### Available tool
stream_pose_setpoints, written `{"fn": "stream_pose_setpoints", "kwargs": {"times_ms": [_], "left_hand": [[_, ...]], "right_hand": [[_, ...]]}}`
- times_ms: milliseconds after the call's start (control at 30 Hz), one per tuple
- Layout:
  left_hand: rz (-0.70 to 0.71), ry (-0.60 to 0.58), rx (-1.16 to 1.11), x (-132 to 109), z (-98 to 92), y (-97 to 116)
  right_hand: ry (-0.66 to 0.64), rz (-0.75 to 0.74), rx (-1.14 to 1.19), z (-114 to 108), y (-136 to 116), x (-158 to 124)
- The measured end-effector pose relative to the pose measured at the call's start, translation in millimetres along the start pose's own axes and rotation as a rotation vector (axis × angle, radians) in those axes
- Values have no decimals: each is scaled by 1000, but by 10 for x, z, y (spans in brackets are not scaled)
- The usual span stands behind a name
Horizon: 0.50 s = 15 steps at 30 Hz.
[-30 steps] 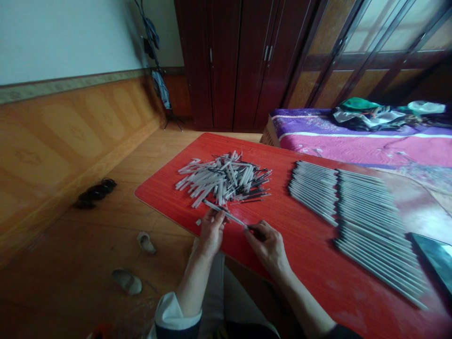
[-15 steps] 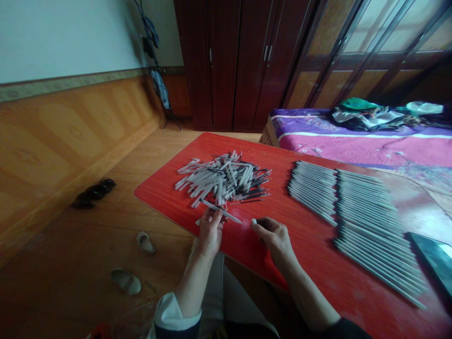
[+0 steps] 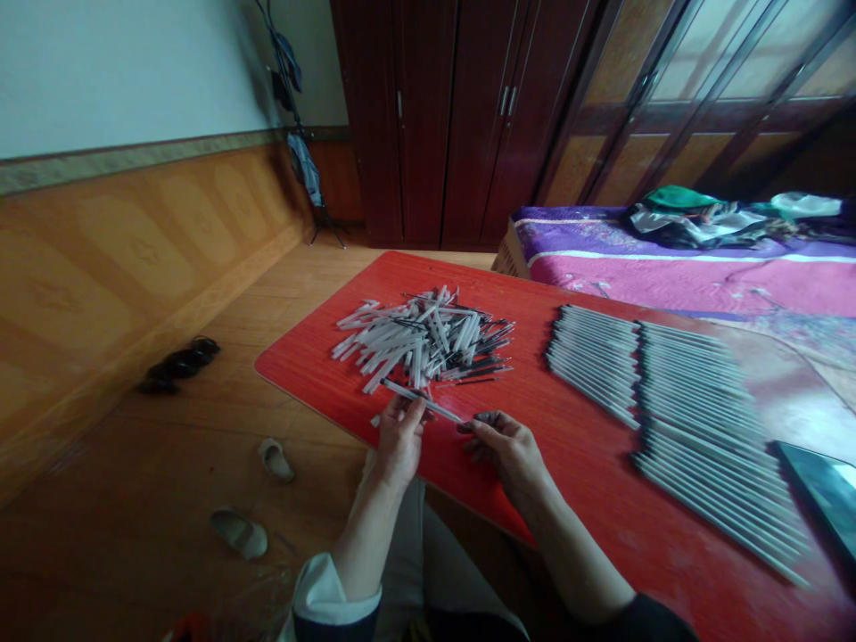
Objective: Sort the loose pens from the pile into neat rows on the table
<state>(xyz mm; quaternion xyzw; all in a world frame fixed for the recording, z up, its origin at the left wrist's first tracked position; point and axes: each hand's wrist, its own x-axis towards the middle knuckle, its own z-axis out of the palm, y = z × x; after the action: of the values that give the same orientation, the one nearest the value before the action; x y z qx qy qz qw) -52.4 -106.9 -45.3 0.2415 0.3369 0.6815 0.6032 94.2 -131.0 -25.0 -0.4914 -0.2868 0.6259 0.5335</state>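
My left hand (image 3: pixel 401 432) is closed around a pen (image 3: pixel 440 408) with a pale barrel, which slants down to the right over the red table. At the pen's lower right end, the fingertips of my right hand (image 3: pixel 505 446) are pinched together. The small white pen part between them is now hidden by the fingers. Just beyond my hands lies a loose heap of pale pen barrels (image 3: pixel 394 343) and thin dark refills (image 3: pixel 491 366). A small white piece (image 3: pixel 375 420) rests near the table edge, beside my left hand.
Rows of pens with dark ends (image 3: pixel 709 419) lie side by side to the right on the red table (image 3: pixel 508 294). A dark phone-like device (image 3: pixel 819 486) is at the far right. Behind stands a bed (image 3: pixel 669 267) with clothes on it. Shoes (image 3: pixel 241 532) are on the floor.
My right hand has moved slightly left, bringing its pinched fingers from a gap away to the end of the pen. My left hand and the pen have hardly moved.
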Motion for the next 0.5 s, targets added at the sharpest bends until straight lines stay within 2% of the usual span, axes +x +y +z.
{"fn": "stream_pose_setpoints", "kwargs": {"times_ms": [233, 500], "left_hand": [[7, 1, 64, 9, -24, -20], [-8, 18, 51, 11, -27, -18]], "right_hand": [[-75, 25, 8, 76, 14, -11], [-80, 37, 101, 141, 2, -39]]}}
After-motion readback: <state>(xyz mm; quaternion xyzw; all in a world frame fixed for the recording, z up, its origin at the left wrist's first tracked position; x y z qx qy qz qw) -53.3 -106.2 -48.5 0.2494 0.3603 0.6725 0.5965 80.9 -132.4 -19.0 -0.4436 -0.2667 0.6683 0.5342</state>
